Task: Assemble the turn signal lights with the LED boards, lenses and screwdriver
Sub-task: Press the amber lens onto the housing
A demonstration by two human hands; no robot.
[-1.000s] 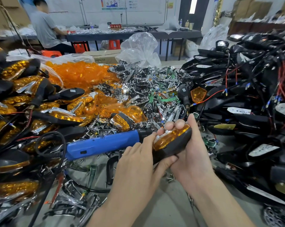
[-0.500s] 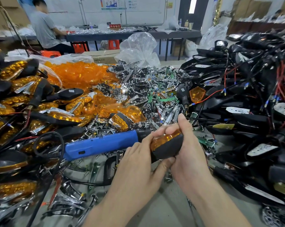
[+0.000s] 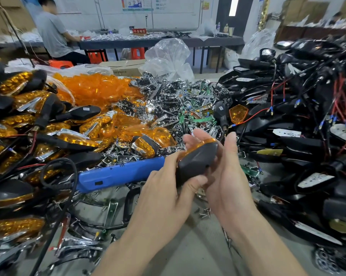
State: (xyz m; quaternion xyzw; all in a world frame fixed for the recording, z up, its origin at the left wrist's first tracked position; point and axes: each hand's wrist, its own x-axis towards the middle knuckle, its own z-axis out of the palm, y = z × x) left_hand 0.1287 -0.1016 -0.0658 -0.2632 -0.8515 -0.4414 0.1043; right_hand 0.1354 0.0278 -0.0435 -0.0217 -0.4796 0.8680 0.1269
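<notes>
Your left fingers (image 3: 169, 159) and thumb grip the black turn signal light (image 3: 196, 161); your right fingers (image 3: 195, 136) curl behind its orange lens (image 3: 201, 143), thumb lifted. The blue screwdriver (image 3: 118, 173) lies just beside.

Left hand (image 3: 166, 192), right hand (image 3: 230, 176) grip turn signal light (image 3: 196, 161); blue screwdriver (image 3: 118, 174) lies beside.
</notes>
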